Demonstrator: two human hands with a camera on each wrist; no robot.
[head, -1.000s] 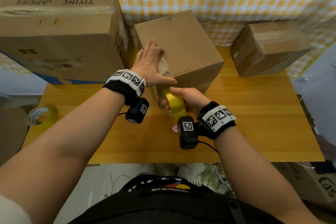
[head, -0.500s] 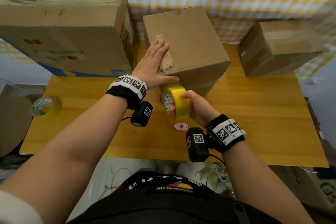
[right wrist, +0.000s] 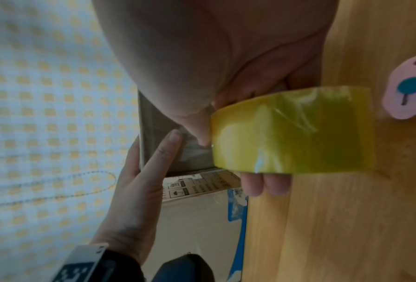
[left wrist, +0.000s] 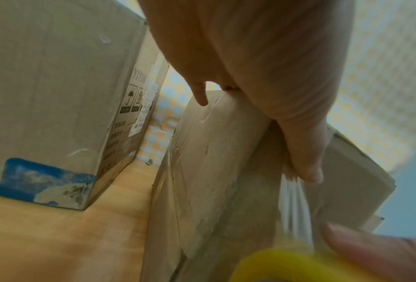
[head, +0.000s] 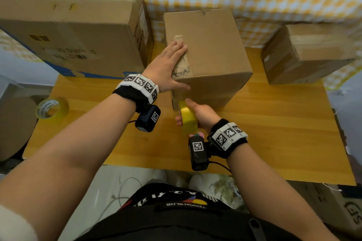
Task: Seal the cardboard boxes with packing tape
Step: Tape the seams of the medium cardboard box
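Note:
A plain cardboard box (head: pixel 211 51) stands mid-table with crumpled old tape along its left top edge. My left hand (head: pixel 172 64) lies flat on that edge, fingers straight, and its thumb (left wrist: pixel 306 164) presses a clear tape strip against the box's front face (left wrist: pixel 214 152). Just below it, my right hand (head: pixel 186 112) grips a yellow tape roll (head: pixel 189 123), held edge-on against the lower front of the box. In the right wrist view the tape roll (right wrist: pixel 294 129) fills the middle, with fingers through its core and the left hand (right wrist: pixel 139 190) beyond it.
A large printed box (head: pixel 74 25) stands close on the left, and a smaller taped box (head: pixel 305 53) sits at the back right. A second tape roll (head: pixel 52 107) lies near the wooden table's (head: pixel 274 133) left edge. A small pink tag (right wrist: pixel 409 87) lies beneath my right wrist.
The yellow roll has turned edge-on and dropped lower on the box's front face. My left hand stays pressed on the box's top edge.

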